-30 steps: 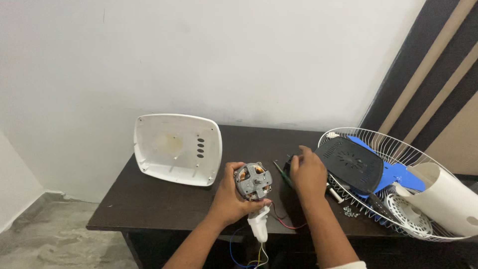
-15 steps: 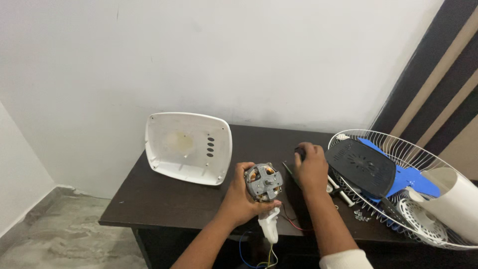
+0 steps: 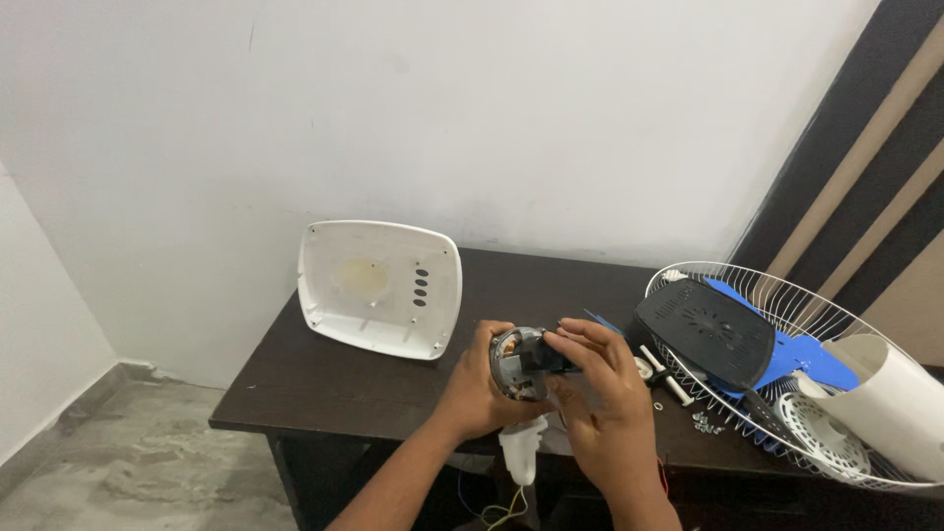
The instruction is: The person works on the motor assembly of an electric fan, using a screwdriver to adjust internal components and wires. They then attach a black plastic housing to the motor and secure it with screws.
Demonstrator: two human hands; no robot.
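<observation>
Two hands over the front edge of the dark wooden surface [image 3: 324,383], both on one fan motor [image 3: 516,362]. Left hand [image 3: 480,388] wrapped around the motor from 8 o'clock, holding it up just above the surface. Right hand [image 3: 600,379] closed on one black part [image 3: 547,356], pressed against the motor at its 3 o'clock. One white neck piece [image 3: 519,450] hangs at the motor's 6 o'clock, thin wires below it. One white square cover [image 3: 381,287] at 10 o'clock, leaning on the wall, four dark oval slots. One wire fan guard [image 3: 836,324] at 3 o'clock, holding one black plate [image 3: 706,332], blue blades [image 3: 806,352], one white tube [image 3: 900,403]. No labels legible.
</observation>
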